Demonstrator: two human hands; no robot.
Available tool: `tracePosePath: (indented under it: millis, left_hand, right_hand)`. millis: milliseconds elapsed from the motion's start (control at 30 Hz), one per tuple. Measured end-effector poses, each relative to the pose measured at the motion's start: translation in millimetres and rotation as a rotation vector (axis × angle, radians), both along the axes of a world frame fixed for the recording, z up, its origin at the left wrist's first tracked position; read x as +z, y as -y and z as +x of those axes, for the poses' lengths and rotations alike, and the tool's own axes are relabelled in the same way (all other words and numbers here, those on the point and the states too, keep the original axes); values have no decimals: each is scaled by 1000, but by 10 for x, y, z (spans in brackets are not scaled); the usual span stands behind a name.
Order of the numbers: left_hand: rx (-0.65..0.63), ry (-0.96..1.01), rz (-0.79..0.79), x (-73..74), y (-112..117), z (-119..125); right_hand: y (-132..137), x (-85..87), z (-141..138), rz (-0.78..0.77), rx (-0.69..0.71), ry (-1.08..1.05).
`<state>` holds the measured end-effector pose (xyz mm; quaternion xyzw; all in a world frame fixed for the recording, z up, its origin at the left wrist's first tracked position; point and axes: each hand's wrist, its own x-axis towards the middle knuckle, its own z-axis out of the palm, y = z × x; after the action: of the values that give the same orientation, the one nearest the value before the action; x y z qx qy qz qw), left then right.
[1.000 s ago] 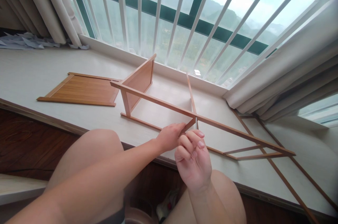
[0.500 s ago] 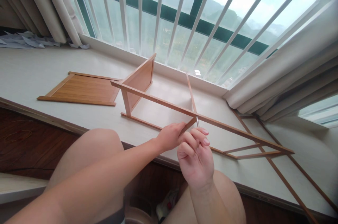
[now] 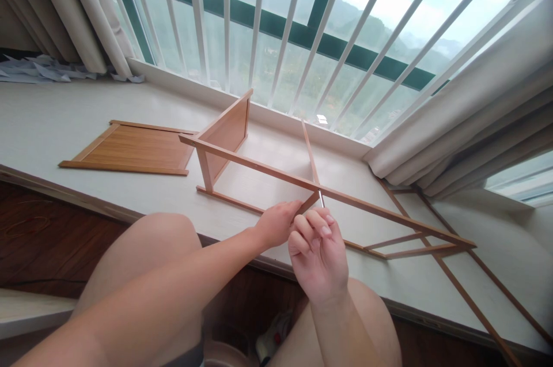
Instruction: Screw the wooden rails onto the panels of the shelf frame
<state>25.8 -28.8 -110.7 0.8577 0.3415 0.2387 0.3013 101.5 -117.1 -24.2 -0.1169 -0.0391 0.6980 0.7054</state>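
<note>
A wooden rack frame (image 3: 254,164) lies on its side on the white window ledge, with an upright wooden panel joined at its left end. My left hand (image 3: 279,225) is closed around a short crossbar (image 3: 310,202) near the middle of that frame. Beside it, my right hand (image 3: 318,254) pinches a screwdriver (image 3: 321,199). Only its thin silver shaft shows, the tip meeting the long rail where the crossbar joins; its handle is hidden in my fingers.
A loose wooden panel (image 3: 129,148) lies flat on the ledge (image 3: 34,125) at the left. Another wooden frame (image 3: 466,292) leans at the right. White window bars (image 3: 254,21) stand behind, with curtains (image 3: 466,96) on both sides. My knees are below the ledge's edge.
The fingers of my right hand have rolled slightly around the screwdriver. My left hand keeps its hold on the crossbar. The whole view has shifted a little.
</note>
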Motion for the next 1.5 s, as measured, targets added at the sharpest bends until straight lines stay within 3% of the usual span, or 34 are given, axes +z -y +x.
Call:
tracePosePath:
  millis: [233, 500, 733, 833, 967, 1067, 1167, 1500]
  left_hand:
    - [-32, 50, 3, -5, -10, -9]
    - [-26, 20, 34, -76, -34, 13]
    - [-6, 1, 47, -22, -9, -7]
    - [5, -15, 45, -15, 1, -6]
    - [12, 15, 46, -37, 5, 10]
    - [5, 37, 36, -56, 1, 16]
    - [7, 41, 38, -68, -2, 16]
    - [7, 36, 40, -28, 3, 12]
  right_hand:
    - [-27, -19, -3, -37, -48, 383]
    - [-58, -71, 25, -59, -123, 652]
    - [-77, -131, 99, -114, -189, 974]
    - [-82, -166, 201, -136, -237, 1329]
    - [-76, -126, 326, -235, -341, 2012]
    - [-70, -68, 361, -296, -346, 2262]
    - [-65, -49, 360, -280, -347, 2280]
    - [-41, -70, 313, -156, -345, 2034]
